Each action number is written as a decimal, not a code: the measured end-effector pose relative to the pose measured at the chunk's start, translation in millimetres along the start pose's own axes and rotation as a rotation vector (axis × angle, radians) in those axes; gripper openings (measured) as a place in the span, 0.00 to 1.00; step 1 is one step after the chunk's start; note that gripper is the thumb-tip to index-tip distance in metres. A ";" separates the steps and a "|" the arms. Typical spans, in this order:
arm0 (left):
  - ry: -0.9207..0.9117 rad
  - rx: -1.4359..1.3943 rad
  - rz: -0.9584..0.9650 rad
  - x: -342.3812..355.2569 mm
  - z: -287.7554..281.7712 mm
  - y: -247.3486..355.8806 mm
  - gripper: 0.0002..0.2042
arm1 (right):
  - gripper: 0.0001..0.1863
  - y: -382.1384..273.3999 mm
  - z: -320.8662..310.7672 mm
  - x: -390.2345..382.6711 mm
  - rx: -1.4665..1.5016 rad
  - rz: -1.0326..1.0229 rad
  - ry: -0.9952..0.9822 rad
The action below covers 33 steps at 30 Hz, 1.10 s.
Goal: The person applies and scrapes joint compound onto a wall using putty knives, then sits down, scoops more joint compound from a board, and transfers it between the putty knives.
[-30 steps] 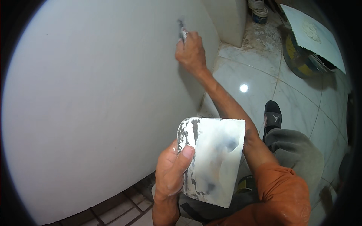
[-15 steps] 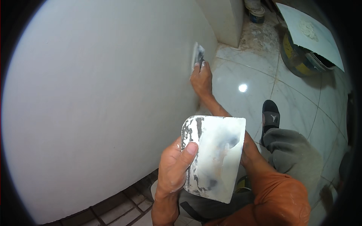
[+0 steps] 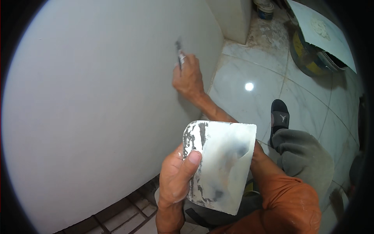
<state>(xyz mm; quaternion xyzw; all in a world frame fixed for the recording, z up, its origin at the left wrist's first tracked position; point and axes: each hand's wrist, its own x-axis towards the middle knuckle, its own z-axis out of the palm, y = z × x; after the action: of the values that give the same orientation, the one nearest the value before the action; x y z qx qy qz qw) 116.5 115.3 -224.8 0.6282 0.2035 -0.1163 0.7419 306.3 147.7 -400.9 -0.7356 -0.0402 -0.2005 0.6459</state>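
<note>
In my left hand [image 3: 175, 177] I hold a flat rectangular putty board [image 3: 222, 163], my thumb pressed over its dark-streaked left edge. White putty smears its face, with some greyish patches. Farther off, my right hand [image 3: 189, 78] is closed around a putty knife [image 3: 180, 56] at the pale wall [image 3: 105, 97]. The knife appears nearly edge-on and its far end is blurred, so I cannot tell whether it touches the wall. Part of my right forearm is hidden behind the board.
A white panel with a heap of putty [image 3: 320, 29] lies over a dark and yellow bucket [image 3: 306, 58] at the far right. Small stacked tubs [image 3: 265, 9] stand beyond a pillar [image 3: 230, 19]. My sandalled foot [image 3: 279, 119] rests on glossy tiles [image 3: 241, 72].
My right hand has moved left along the wall with the putty knife, which has turned from showing its face to nearly edge-on. My left hand and the board have shifted slightly.
</note>
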 end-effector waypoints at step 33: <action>-0.264 0.030 -0.104 15.5 -2.2 9.4 0.16 | 0.29 -62.0 22.3 -92.1 0.130 -0.258 -0.033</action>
<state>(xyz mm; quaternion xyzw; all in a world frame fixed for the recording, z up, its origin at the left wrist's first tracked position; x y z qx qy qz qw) 134.0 120.5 -223.7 0.6073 0.1345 -0.2391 0.7456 207.6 197.8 -376.8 -0.6839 -0.1581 -0.2666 0.6604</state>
